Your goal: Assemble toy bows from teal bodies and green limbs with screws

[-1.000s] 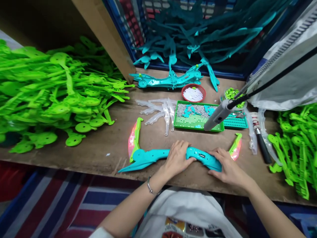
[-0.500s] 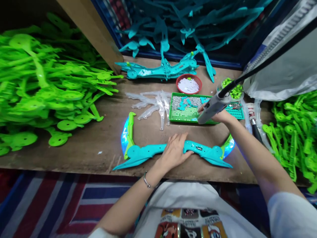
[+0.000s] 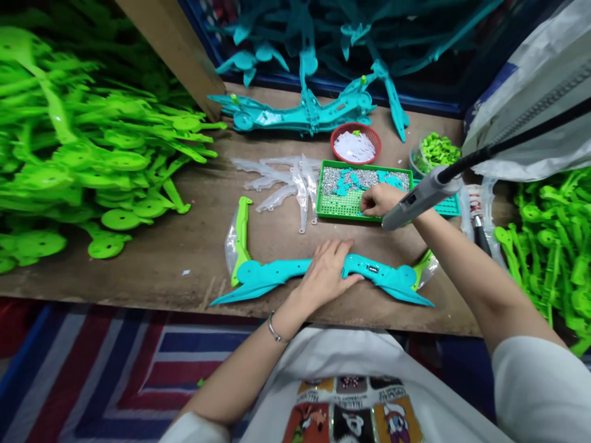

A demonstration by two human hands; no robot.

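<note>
A teal toy bow body (image 3: 272, 274) with green end arms (image 3: 241, 237) and clear wing pieces lies along the near side of the table. My left hand (image 3: 325, 271) rests flat across its middle, fingers stretched out. Over the green tray (image 3: 339, 212), my right hand (image 3: 383, 198) has its fingers pinched together at the front part; whatever they hold is too small to make out. The tray contains silvery screws (image 3: 330, 178) and small teal parts (image 3: 344, 183). A grey electric screwdriver (image 3: 418, 198) on a black cord hangs across my right wrist.
Clear plastic pieces (image 3: 302, 191) lie left of the tray. Behind it stand a red basket (image 3: 355, 126) of white pieces and a tub of green bits (image 3: 436, 151). Teal bow parts (image 3: 300, 117) lie farther back. Green parts are heaped left (image 3: 92, 141) and right (image 3: 549, 246).
My right hand has come out from behind the screwdriver, moving left over the tray. The blue glow in the bow's clear ends has gone out. My left hand stays on the bow.
</note>
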